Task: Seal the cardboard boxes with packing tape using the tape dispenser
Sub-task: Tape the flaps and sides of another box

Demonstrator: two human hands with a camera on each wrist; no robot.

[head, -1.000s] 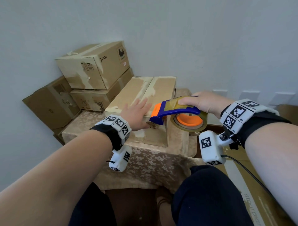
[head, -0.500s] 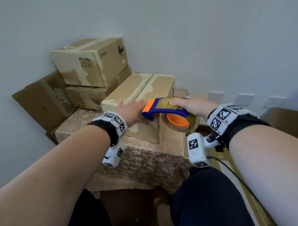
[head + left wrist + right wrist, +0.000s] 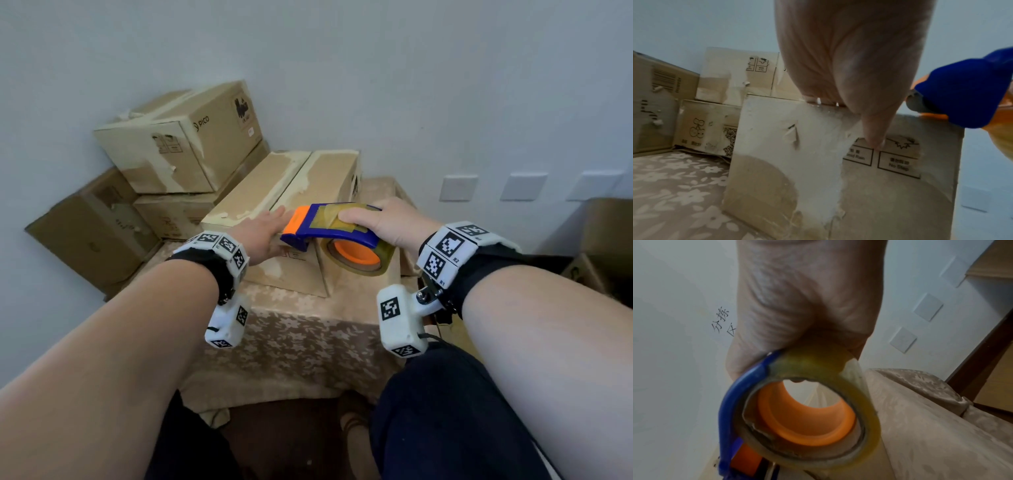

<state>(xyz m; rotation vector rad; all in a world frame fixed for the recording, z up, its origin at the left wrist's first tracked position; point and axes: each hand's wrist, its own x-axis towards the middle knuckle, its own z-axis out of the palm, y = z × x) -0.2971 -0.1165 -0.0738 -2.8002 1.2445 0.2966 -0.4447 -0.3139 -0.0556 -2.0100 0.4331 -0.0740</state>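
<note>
A long cardboard box (image 3: 260, 192) (image 3: 838, 170) lies on the cloth-covered table (image 3: 291, 329), its two top flaps meeting along a lengthwise seam. My left hand (image 3: 257, 233) (image 3: 849, 65) rests flat over the box's near top edge, fingers straight, thumb down the front face. My right hand (image 3: 387, 222) (image 3: 803, 305) grips a blue and orange tape dispenser (image 3: 329, 228) (image 3: 797, 418) loaded with a clear tape roll (image 3: 356, 257). The dispenser's orange nose touches the near end of the box top, beside my left hand.
Three more cardboard boxes are stacked at the back left: a PICO one on top (image 3: 178, 137), one beneath it (image 3: 171, 216), one leaning by the wall (image 3: 89, 229). White wall plates (image 3: 457, 187) sit at right. Another brown carton (image 3: 606, 240) stands at far right. My knees are under the table's front.
The dispenser has moved left and down until its nose meets the box's near top edge. My left hand has stayed on the box.
</note>
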